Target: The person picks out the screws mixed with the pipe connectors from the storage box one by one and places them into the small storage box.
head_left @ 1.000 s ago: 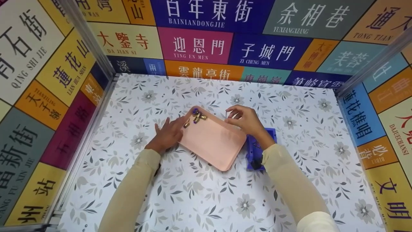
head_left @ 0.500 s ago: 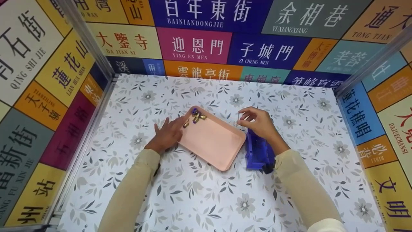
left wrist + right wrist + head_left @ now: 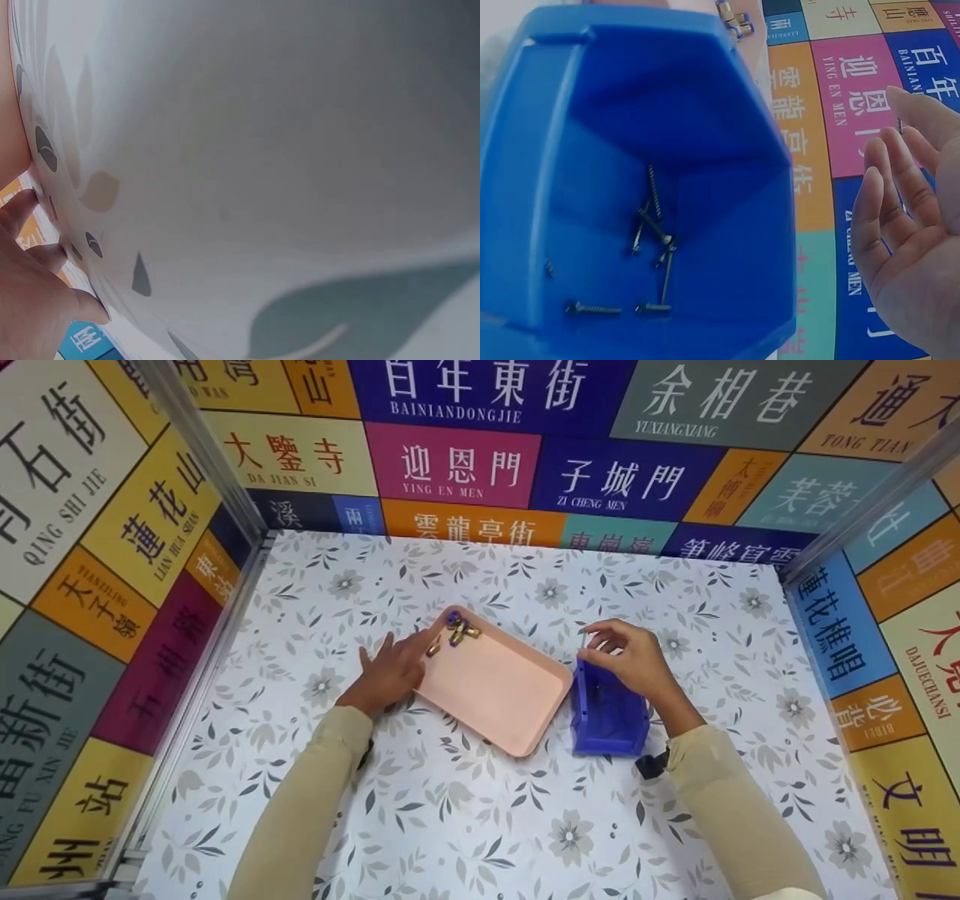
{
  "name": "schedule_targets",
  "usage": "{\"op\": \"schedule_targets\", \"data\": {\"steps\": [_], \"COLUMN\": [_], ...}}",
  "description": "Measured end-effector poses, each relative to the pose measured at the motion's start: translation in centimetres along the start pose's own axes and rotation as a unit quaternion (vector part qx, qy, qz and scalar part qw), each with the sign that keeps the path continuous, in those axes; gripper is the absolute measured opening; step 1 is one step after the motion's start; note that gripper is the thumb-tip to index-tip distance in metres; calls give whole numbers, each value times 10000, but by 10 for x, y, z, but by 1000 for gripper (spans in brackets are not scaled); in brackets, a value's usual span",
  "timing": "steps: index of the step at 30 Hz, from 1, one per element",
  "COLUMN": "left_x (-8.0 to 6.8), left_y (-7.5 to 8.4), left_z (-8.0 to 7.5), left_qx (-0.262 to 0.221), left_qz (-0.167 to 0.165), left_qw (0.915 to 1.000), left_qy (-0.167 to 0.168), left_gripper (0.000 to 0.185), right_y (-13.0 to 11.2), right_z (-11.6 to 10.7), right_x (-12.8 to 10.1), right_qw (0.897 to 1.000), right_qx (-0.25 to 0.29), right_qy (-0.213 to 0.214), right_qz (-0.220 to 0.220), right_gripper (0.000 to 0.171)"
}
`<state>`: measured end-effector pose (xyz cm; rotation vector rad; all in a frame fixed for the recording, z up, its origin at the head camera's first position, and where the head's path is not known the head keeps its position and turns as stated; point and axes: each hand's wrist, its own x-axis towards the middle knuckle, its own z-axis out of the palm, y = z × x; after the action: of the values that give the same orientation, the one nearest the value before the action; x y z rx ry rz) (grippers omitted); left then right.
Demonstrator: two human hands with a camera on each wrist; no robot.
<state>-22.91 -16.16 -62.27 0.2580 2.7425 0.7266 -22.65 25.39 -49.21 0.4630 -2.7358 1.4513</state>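
Observation:
A pink rectangular tray lies on the table, with several brass fittings with blue ends in its far left corner. My left hand rests at the tray's left edge, fingers spread. In the left wrist view, part of that hand shows at the lower left. My right hand is over the far end of a blue bin and pinches a thin screw between thumb and forefinger. In the right wrist view, several dark screws lie loose inside the bin.
The bin stands close to the tray's right end. A flower-patterned white sheet covers the table. Panels with street names rise at the back and on both sides, with metal posts at the corners.
My right hand, with the screw pinched, has moved right from the tray's far edge to over the bin's far end, uncovering more of the bin. My left hand has stayed put.

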Motion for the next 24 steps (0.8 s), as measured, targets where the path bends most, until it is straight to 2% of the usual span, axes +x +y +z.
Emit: {"op": "schedule_targets", "data": {"steps": [17, 24], "left_x": [0, 0], "left_y": [3, 1], "left_z": [-3, -2], "left_qx": [-16, -92], "left_qz": [-63, 115], "left_qw": [10000, 9998], "left_qy": [-34, 93], "left_gripper": [59, 58], "right_y": [24, 64], "right_z": [-13, -11], "right_x": [-35, -38], "right_qw": [9998, 9994], "right_qx": [-80, 89], "right_qy": [205, 306], "right_qz": [2, 111], "right_gripper": [33, 36]}}
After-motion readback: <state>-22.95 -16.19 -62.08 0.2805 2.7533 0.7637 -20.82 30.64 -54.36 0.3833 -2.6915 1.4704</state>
